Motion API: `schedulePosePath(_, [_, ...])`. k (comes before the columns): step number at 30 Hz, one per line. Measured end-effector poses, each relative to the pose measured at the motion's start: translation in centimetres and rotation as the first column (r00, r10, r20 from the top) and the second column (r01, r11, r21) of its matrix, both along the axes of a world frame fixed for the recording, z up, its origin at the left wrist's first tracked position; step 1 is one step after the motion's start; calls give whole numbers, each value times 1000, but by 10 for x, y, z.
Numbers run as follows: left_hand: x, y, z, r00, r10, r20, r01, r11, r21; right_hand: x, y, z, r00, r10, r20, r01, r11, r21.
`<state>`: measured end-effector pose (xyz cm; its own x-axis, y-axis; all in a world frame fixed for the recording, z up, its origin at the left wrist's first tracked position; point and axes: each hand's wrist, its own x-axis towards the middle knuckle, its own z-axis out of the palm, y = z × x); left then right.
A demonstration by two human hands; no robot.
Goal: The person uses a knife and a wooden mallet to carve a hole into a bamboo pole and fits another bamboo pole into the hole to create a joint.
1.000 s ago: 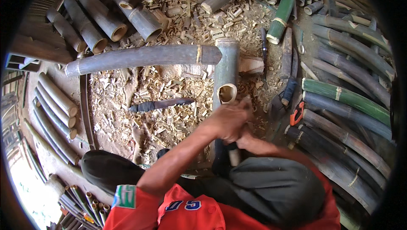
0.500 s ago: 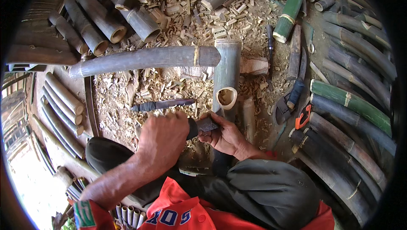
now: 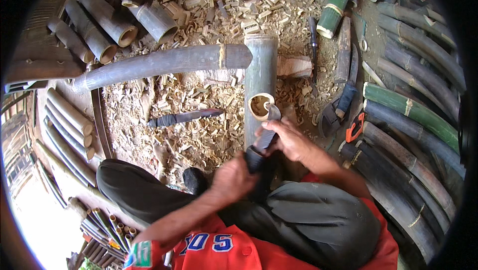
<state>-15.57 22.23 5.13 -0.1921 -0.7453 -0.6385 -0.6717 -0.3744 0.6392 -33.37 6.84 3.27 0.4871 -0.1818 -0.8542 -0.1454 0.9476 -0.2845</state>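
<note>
My left hand [image 3: 231, 178], slightly blurred, is wrapped round the dark handle of a knife [image 3: 265, 140] with a broad dark blade. Higher on the blade, my right hand [image 3: 294, 143] grips it with the thumb along its side. The pale tip of the knife is at the oval hole cut in the wall of an upright-lying green-grey bamboo tube [image 3: 260, 73]. Pale cut bamboo shows round that hole. The tube's near end is hidden behind my hands and the knife. Across its far part, a long grey bamboo pole [image 3: 164, 62] touches it from the left.
A second knife [image 3: 185, 116] with a wrapped handle lies on wood shavings [image 3: 164, 145]. Bamboo pieces [image 3: 107, 16] are stacked at the back left. At right lie an orange-handled tool [image 3: 355, 127], a sheath [image 3: 329, 123], a green bamboo pole [image 3: 413, 108] and several dark poles.
Both hands have shifted right with the knife, which has swung from roughly level to point up and away, its tip now at the tube's hole. The view has shifted slightly.
</note>
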Motion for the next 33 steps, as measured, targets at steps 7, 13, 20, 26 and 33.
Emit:
schedulePosePath(7, [85, -138, 111, 782, -518, 346, 539, 841, 41, 38, 47, -8, 714, -576, 399, 368, 793, 486])
schedulePosePath(13, [37, -51, 49, 984, -115, 134, 84, 972, 219, 1, 11, -2, 979, -116, 167, 85, 980, 180])
schedulePosePath(20, [-44, -8, 1, 840, 482, -248, -418, 867, 271, 4, -6, 8, 935, 241, -259, -283, 949, -140])
schedulePosePath(26, [32, 6, 5, 739, 654, -164, -565, 733, 378, 62, -3, 13, 987, 151, -54, -154, 987, -47])
schedulePosePath(33, [88, -105, 101, 916, 135, 378, -120, 991, -62, 58, -11, 11, 875, -368, 314, 316, 927, 205])
